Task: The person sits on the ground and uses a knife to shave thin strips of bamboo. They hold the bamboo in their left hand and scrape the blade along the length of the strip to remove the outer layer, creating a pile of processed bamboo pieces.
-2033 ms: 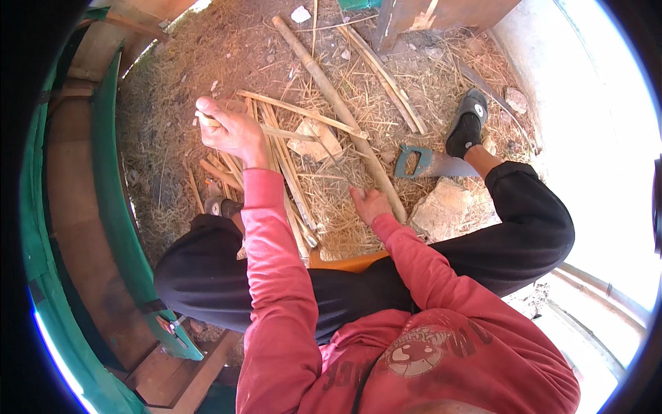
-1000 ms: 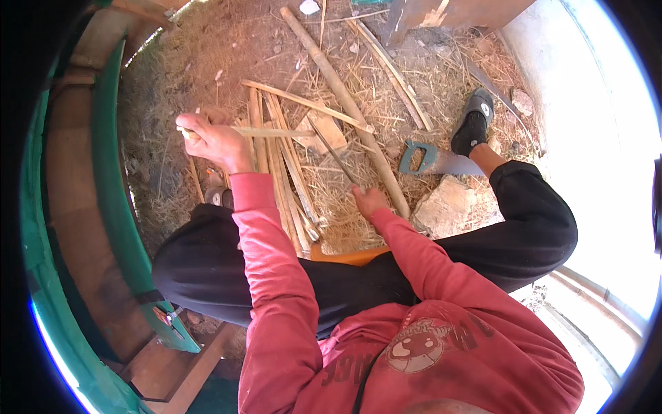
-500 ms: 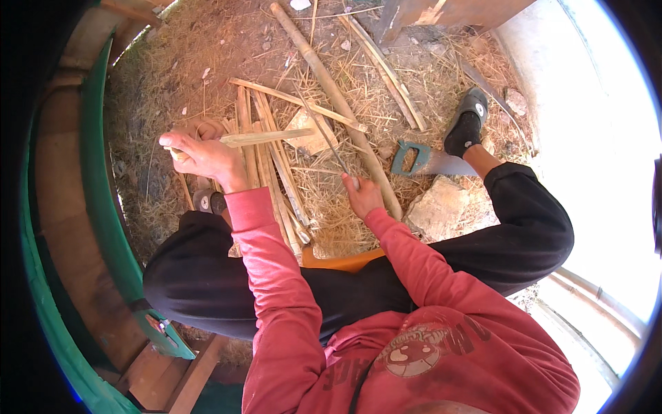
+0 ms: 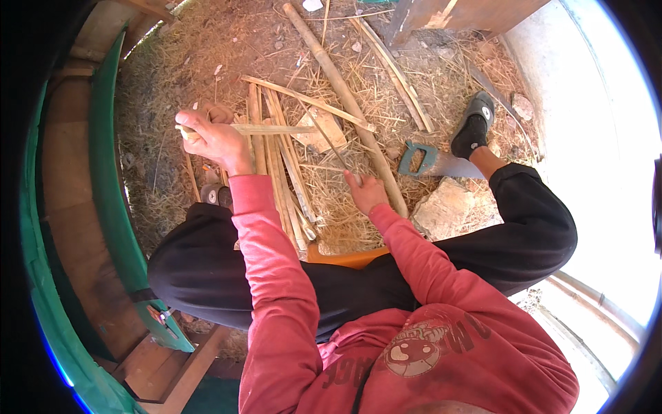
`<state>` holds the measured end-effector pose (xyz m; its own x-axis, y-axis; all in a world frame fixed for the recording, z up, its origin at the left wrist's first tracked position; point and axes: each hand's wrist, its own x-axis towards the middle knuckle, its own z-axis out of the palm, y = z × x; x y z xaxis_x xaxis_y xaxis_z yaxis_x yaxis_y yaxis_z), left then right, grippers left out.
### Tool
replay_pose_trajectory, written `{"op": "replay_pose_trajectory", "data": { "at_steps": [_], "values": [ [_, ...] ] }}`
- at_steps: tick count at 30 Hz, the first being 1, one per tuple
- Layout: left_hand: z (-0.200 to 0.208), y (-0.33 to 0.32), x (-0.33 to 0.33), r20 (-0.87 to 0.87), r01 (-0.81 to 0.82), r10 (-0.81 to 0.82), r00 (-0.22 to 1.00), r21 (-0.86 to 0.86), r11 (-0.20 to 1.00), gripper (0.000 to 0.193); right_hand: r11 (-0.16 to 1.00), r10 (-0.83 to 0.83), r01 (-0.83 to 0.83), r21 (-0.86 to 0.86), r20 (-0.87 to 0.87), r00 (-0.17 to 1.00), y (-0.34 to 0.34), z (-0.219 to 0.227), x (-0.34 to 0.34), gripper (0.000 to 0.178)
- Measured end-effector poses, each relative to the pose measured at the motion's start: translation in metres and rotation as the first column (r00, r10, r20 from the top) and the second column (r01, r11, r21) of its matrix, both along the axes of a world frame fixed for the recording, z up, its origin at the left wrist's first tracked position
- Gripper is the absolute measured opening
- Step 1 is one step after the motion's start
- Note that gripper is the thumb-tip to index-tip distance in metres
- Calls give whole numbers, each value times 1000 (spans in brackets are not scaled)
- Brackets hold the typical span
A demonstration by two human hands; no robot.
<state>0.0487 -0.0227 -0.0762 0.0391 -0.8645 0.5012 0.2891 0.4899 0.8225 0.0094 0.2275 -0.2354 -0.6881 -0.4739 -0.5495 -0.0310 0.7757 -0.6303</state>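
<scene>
My left hand (image 4: 210, 138) is closed on one end of a pale split bamboo strip (image 4: 276, 129), which it holds level above the ground, pointing right. Under it lies a bundle of bamboo strips (image 4: 283, 172) on the straw, running toward my knees. Lower and to the right, my right hand (image 4: 365, 192) grips a thin dark rod (image 4: 331, 141) that slants up to the left toward the strip. I cannot tell whether the rod is a blade.
A long bamboo pole (image 4: 345, 96) lies diagonally on the straw. A handsaw with a teal handle (image 4: 434, 162) rests beside my sandalled foot (image 4: 476, 124) and a pale stone (image 4: 448, 207). A green painted wooden edge (image 4: 110, 172) curves along the left. Planks (image 4: 469, 14) stand at the top.
My left hand has lifted one strip off the bundle, shifted a little left and turned it crosswise. My right hand has stayed near the bundle's lower end.
</scene>
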Motion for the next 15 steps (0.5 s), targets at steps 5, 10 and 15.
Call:
{"op": "replay_pose_trajectory", "data": {
  "at_steps": [5, 10, 15],
  "values": [
    [1, 6, -3, -23, -9, 10, 1000, 43, 999, 54, 999, -20, 23, -36, 74, 997, 4, -18, 9, 72],
    [5, 8, -6, 47, -29, 27, 999, 36, 999, 54, 994, 64, -72, 78, 99, 993, 0, -17, 2, 67],
    [8, 16, -3, 39, -71, 69, 997, 46, 996, 55, 980, -41, 30, -197, -54, 998, -6, 6, 9, 72]
  ]
}}
